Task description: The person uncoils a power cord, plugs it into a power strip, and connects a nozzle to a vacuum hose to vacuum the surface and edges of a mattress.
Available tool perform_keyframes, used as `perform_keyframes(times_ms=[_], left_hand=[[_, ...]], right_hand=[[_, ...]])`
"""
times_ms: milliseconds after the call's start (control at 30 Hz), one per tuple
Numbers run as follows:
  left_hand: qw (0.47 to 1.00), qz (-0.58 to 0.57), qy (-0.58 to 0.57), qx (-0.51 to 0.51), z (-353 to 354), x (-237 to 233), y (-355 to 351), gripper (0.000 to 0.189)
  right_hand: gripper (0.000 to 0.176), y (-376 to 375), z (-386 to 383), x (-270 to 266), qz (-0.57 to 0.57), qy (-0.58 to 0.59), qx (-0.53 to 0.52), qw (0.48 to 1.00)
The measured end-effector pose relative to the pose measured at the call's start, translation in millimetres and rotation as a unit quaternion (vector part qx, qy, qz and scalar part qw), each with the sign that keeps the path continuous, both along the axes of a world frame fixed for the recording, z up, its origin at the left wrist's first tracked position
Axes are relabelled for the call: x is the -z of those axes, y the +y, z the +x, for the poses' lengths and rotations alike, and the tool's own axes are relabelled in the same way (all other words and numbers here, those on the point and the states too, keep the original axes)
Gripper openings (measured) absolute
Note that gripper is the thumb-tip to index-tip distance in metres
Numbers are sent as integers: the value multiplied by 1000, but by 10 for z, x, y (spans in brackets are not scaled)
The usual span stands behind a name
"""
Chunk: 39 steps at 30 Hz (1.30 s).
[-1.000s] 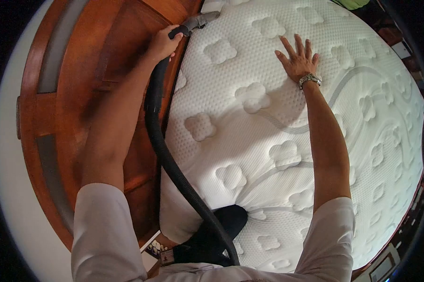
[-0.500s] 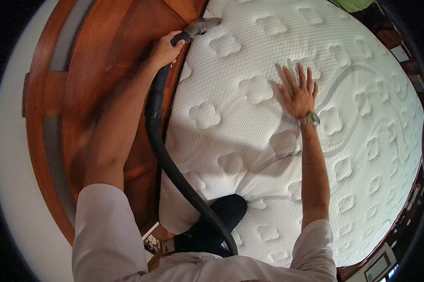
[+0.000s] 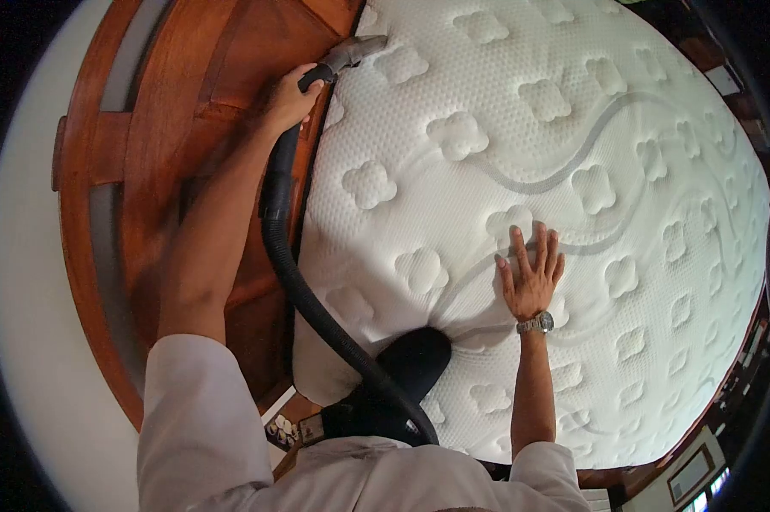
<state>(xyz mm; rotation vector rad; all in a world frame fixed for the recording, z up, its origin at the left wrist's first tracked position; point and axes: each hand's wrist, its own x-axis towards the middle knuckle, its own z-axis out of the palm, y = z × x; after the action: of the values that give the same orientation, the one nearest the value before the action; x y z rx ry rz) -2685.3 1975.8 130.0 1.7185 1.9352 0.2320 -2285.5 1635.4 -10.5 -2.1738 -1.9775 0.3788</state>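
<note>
My left hand [image 3: 293, 98] is wrapped round the black handle of a vacuum cleaner hose [image 3: 308, 294]. At its far end, a grey vacuum nozzle [image 3: 357, 51] meets the mattress edge beside the headboard. From the handle the ribbed hose runs down across my dark-clad knee [image 3: 419, 358] towards my body. My right hand [image 3: 530, 286] lies flat on the white quilted mattress [image 3: 385, 247], fingers spread, with nothing in it. A metal wristwatch [image 3: 536, 322] is on that wrist.
A brown wooden headboard [image 3: 167, 128] stands along the mattress's left side, with a pale wall [image 3: 26, 256] beyond it. At the lower right is a framed object [image 3: 691, 478]. Small items [image 3: 282, 429] lie by the bed near my knee.
My right hand has come back across the mattress, nearer my body. My left hand and the nozzle have shifted slightly left in view, still at the headboard side.
</note>
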Motion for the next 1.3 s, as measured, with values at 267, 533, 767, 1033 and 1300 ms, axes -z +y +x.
perform_keyframes(times_ms=[267, 533, 767, 1033, 1300], left_hand=[[999, -26, 15, -20, 26, -139, -275, 48], [1000, -24, -3, -10, -71, -135, -506, 46], [1000, -22, 5, -6, -108, -154, -721, 48], [999, -25, 0, -28, -145, -134, -916, 45], [1000, 0, -12, -7, -298, -4, -1089, 48]], right_hand=[[63, -8, 0, 48, 2, -15, 1, 1000], [62, -5, 1, 86, 17, -14, 4, 1000], [61, 16, -8, 20, 14, -19, 4, 1000], [62, -4, 12, 103, 22, -17, 3, 1000], [62, 2, 12, 84, 30, -18, 4, 999]])
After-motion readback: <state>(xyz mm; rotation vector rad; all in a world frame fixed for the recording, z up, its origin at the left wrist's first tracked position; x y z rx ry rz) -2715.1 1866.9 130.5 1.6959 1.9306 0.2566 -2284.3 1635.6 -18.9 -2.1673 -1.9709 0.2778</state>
